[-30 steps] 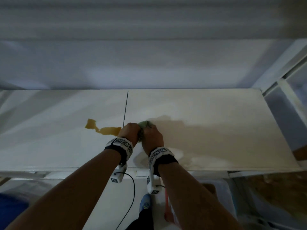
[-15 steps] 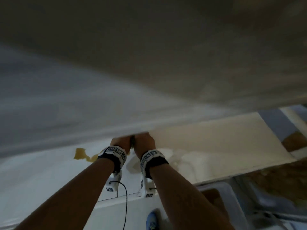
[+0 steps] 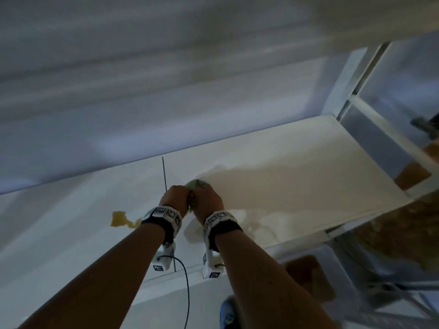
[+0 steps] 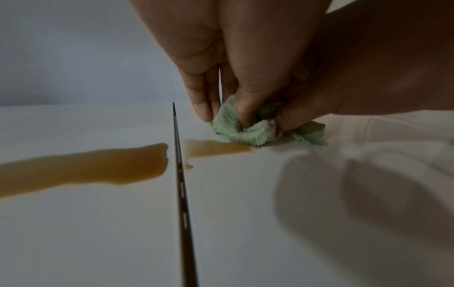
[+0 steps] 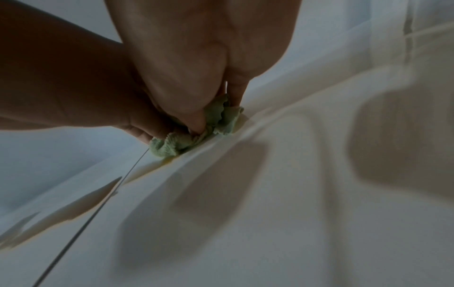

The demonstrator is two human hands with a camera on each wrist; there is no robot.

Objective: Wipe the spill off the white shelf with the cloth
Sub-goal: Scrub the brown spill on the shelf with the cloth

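A bunched light-green cloth [image 3: 195, 184] [image 4: 248, 132] [image 5: 172, 144] lies on the white shelf [image 3: 297, 176], just right of its dark seam. My left hand [image 3: 177, 194] [image 4: 233, 101] and right hand [image 3: 206, 198] [image 5: 194, 116] sit side by side and both pinch the cloth with curled fingers. An amber spill [image 3: 121, 219] [image 4: 81, 167] stretches leftward across the seam; its right end [image 4: 216, 149] touches the cloth's lower edge. In the head view the left wrist hides part of the spill.
A thin dark seam [image 3: 164, 172] [image 4: 180, 184] splits the shelf into two panels. A white back wall [image 3: 142, 110] rises behind, and a white frame post [image 3: 342, 86] closes the right end. Below the front edge hang a black cable [image 3: 186, 286] and brown boxes [image 3: 306, 274].
The head camera swung up toward the upper shelf and came back down, now tilted. Both hands have stayed on the cloth at the seam. The spill looks the same.
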